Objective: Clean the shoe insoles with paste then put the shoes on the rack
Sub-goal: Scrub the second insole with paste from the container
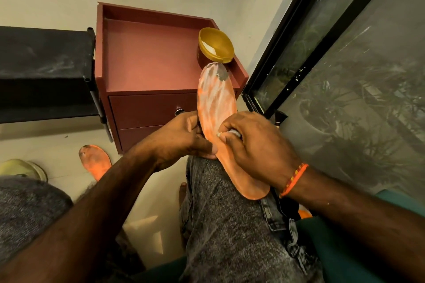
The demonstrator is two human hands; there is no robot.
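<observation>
**Insole Mid-Scrub on the Knee**

Far left: a black rack (43, 71), dusty on top. Below it on the floor, a second orange insole (95, 162), grimy at the toe and not yet cleaned, beside a pale shoe (23, 169). Centre: a red cabinet (147, 57) carrying an open yellow paste jar (216, 45) at its right edge. Nearer: left hand (181, 140) curled round the left edge of the held insole (218, 108), steadying it. Insole propped on the right knee, long axis running from near heel to far toe, white paste streaked over the far half. Right hand (259, 142) pinched shut on a small whitish cloth (232, 133), pressed against mid-insole. Probably next: strokes along that axis, heel-ward, right hand closest.
</observation>
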